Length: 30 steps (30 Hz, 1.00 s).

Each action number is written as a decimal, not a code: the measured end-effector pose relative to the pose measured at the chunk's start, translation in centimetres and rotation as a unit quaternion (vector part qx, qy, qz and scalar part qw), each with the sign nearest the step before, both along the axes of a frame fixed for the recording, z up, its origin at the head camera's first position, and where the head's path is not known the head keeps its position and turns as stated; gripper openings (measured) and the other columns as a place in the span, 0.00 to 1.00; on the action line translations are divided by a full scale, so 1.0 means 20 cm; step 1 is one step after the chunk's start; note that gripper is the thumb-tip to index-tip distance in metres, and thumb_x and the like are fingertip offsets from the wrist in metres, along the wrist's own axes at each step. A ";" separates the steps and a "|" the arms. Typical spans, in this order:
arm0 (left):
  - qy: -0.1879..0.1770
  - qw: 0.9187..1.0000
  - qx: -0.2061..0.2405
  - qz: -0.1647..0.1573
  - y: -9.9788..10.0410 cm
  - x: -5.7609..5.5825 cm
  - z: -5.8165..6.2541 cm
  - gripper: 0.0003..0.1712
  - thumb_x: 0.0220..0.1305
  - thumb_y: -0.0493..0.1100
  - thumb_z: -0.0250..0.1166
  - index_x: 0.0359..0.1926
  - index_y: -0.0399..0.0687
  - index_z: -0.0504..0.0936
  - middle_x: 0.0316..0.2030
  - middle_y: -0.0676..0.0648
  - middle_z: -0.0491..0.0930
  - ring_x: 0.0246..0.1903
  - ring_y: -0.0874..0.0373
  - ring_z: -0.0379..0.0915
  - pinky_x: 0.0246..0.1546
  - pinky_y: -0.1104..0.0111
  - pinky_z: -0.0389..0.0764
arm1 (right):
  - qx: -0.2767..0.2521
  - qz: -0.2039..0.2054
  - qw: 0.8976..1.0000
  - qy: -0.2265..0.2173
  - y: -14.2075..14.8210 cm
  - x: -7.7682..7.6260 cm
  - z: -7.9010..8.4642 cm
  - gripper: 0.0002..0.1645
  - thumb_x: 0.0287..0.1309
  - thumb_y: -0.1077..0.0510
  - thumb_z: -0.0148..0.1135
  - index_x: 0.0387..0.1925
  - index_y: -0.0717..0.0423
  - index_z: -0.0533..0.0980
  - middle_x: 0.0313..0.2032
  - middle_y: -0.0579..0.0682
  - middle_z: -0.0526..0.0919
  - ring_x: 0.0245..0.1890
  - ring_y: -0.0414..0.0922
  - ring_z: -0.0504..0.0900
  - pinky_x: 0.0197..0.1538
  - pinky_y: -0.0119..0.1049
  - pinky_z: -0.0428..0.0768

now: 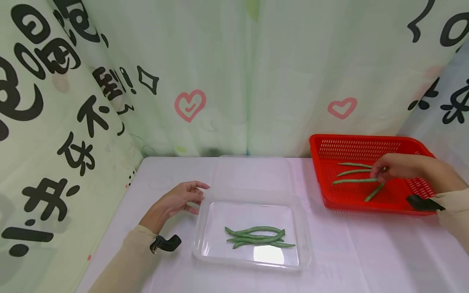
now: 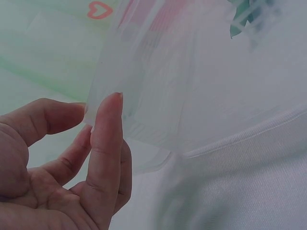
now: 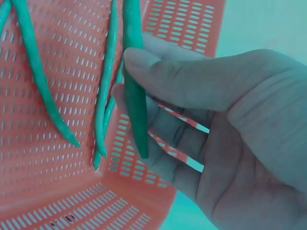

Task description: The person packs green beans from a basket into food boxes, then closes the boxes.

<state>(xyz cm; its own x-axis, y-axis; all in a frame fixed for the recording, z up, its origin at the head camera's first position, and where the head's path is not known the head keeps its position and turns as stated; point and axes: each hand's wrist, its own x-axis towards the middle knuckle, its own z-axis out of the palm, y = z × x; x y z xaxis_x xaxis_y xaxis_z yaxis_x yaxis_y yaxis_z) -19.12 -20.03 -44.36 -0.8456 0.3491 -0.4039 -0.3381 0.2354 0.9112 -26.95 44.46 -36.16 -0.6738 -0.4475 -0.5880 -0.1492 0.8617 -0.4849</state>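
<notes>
My right hand [image 1: 393, 167] is inside the red basket [image 1: 370, 205] and pinches a green bean [image 3: 135, 100] between thumb and fingers. Other green beans [image 3: 43, 86] lie in the basket beside that hand. Left of the basket is a clear plastic container [image 1: 216, 217], and several green beans [image 1: 256, 239] lie together on its bottom. At the container's far left corner, my left hand [image 1: 183, 198] holds the edge; the left wrist view shows thumb and fingers [image 2: 108, 139] on either side of the clear plastic.
The container's transparent lid [image 1: 254, 173] lies folded back behind it. A white cloth [image 1: 348, 252] covers the table. Pale green curtains [image 1: 278, 81] with black writing and hearts hang at the back and sides.
</notes>
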 end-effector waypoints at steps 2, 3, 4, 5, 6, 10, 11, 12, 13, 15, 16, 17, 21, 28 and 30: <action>0.000 1.000 0.001 0.001 0.00 0.00 0.00 0.25 0.70 0.34 0.61 0.66 0.36 0.72 0.38 0.46 0.75 0.40 0.50 0.76 0.33 0.61 0.88 | -0.015 0.002 1.000 0.021 0.00 0.02 0.00 0.08 0.63 0.66 0.64 0.44 0.61 0.81 0.35 0.49 0.80 0.38 0.42 0.77 0.42 0.31 0.81; 0.000 1.000 0.001 0.001 0.00 0.00 0.00 0.25 0.70 0.34 0.61 0.66 0.36 0.72 0.39 0.46 0.75 0.40 0.50 0.76 0.33 0.61 0.88 | -0.024 0.002 0.999 0.034 0.01 0.03 0.00 0.08 0.63 0.66 0.64 0.45 0.61 0.81 0.35 0.48 0.80 0.37 0.42 0.77 0.42 0.31 0.81; 0.001 1.000 0.001 0.000 0.00 0.00 0.00 0.25 0.70 0.34 0.61 0.66 0.36 0.72 0.39 0.46 0.75 0.40 0.50 0.76 0.33 0.61 0.88 | -0.035 0.004 0.998 0.047 0.02 0.04 0.00 0.09 0.64 0.66 0.64 0.45 0.61 0.80 0.35 0.48 0.80 0.37 0.42 0.78 0.41 0.31 0.81; 0.001 1.000 0.001 0.000 0.00 0.00 0.00 0.25 0.70 0.34 0.61 0.66 0.36 0.72 0.39 0.46 0.75 0.40 0.50 0.76 0.33 0.61 0.88 | -0.045 0.002 0.997 0.060 0.02 0.06 0.00 0.09 0.64 0.65 0.64 0.46 0.61 0.80 0.34 0.47 0.80 0.37 0.41 0.78 0.41 0.30 0.82; 0.001 1.000 0.002 -0.001 0.00 0.00 0.00 0.25 0.70 0.34 0.61 0.67 0.36 0.72 0.39 0.46 0.75 0.40 0.50 0.76 0.33 0.61 0.88 | -0.054 0.000 0.996 0.077 0.03 0.07 -0.01 0.10 0.64 0.65 0.64 0.46 0.60 0.80 0.35 0.47 0.81 0.37 0.41 0.78 0.41 0.30 0.82; 0.002 1.000 0.002 -0.003 0.00 0.00 0.01 0.25 0.70 0.34 0.61 0.67 0.35 0.71 0.38 0.46 0.76 0.41 0.49 0.76 0.33 0.62 0.88 | -0.089 -0.026 0.988 0.121 0.04 0.11 -0.02 0.12 0.63 0.63 0.67 0.47 0.57 0.81 0.38 0.46 0.83 0.39 0.39 0.80 0.41 0.31 0.83; 0.003 1.000 0.002 -0.003 0.01 0.00 0.01 0.25 0.70 0.34 0.61 0.67 0.35 0.71 0.38 0.46 0.76 0.41 0.49 0.76 0.32 0.62 0.88 | -0.096 -0.037 0.986 0.128 0.04 0.12 -0.02 0.12 0.62 0.62 0.67 0.48 0.57 0.81 0.39 0.46 0.84 0.39 0.39 0.80 0.41 0.31 0.83; 0.003 1.000 0.003 -0.003 0.01 0.01 0.01 0.25 0.70 0.34 0.61 0.67 0.35 0.71 0.38 0.47 0.76 0.41 0.49 0.76 0.32 0.62 0.88 | -0.103 -0.046 0.985 0.132 0.04 0.12 -0.02 0.13 0.63 0.63 0.67 0.49 0.58 0.81 0.39 0.46 0.84 0.40 0.39 0.81 0.42 0.31 0.84; 0.004 1.000 0.003 -0.003 0.01 0.01 0.01 0.25 0.70 0.33 0.61 0.67 0.35 0.71 0.37 0.47 0.76 0.41 0.49 0.76 0.32 0.62 0.88 | -0.111 -0.057 0.983 0.132 0.03 0.13 -0.02 0.14 0.63 0.63 0.67 0.50 0.59 0.80 0.40 0.47 0.84 0.40 0.39 0.81 0.42 0.31 0.84; 0.004 1.000 0.003 -0.002 0.01 0.01 0.01 0.25 0.70 0.33 0.61 0.67 0.35 0.71 0.37 0.47 0.75 0.41 0.48 0.76 0.32 0.62 0.88 | -0.121 -0.077 0.981 0.134 0.02 0.14 -0.02 0.15 0.63 0.63 0.67 0.51 0.60 0.79 0.40 0.48 0.85 0.40 0.40 0.82 0.42 0.31 0.84; 0.005 1.000 0.003 -0.003 0.01 0.01 0.01 0.25 0.70 0.33 0.61 0.67 0.35 0.71 0.38 0.47 0.75 0.41 0.48 0.76 0.32 0.62 0.88 | -0.126 -0.086 0.979 0.136 0.01 0.14 -0.02 0.15 0.64 0.63 0.66 0.52 0.61 0.79 0.40 0.48 0.85 0.40 0.40 0.82 0.42 0.30 0.84; 0.004 1.000 0.003 -0.002 0.01 0.01 0.01 0.25 0.70 0.33 0.61 0.67 0.35 0.71 0.38 0.47 0.75 0.41 0.48 0.76 0.32 0.62 0.88 | -0.130 -0.092 0.977 0.140 0.00 0.15 -0.02 0.16 0.64 0.63 0.66 0.52 0.60 0.79 0.40 0.47 0.85 0.40 0.40 0.83 0.42 0.30 0.84; 0.003 1.000 0.003 -0.002 0.00 0.01 0.01 0.26 0.70 0.33 0.61 0.67 0.35 0.71 0.38 0.46 0.75 0.42 0.47 0.76 0.32 0.62 0.88 | -0.165 -0.075 0.970 0.162 -0.03 0.17 -0.02 0.15 0.65 0.64 0.65 0.52 0.59 0.80 0.41 0.48 0.86 0.40 0.42 0.83 0.42 0.31 0.84; 0.005 1.000 0.000 -0.001 0.00 0.01 0.00 0.25 0.70 0.34 0.61 0.67 0.36 0.72 0.38 0.46 0.75 0.41 0.48 0.76 0.32 0.62 0.88 | -0.204 -0.058 0.964 0.161 -0.13 0.20 0.00 0.14 0.66 0.65 0.64 0.52 0.59 0.80 0.41 0.47 0.85 0.40 0.42 0.83 0.40 0.34 0.84; 0.007 1.000 -0.001 -0.001 0.00 0.00 0.00 0.25 0.70 0.34 0.61 0.67 0.36 0.72 0.38 0.46 0.75 0.41 0.48 0.76 0.32 0.61 0.88 | -0.211 -0.048 0.963 0.162 -0.17 0.21 0.01 0.15 0.66 0.65 0.64 0.53 0.59 0.80 0.41 0.48 0.85 0.40 0.43 0.83 0.40 0.34 0.84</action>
<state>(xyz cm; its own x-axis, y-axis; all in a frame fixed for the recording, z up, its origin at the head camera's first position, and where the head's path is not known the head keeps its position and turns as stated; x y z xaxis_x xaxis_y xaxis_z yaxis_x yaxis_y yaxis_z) -19.03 -19.94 -44.37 -0.8500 0.3505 -0.3933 -0.3255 0.2375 0.9152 -22.67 41.14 -36.04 -0.8411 -0.5274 -0.1200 -0.2807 0.6152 -0.7367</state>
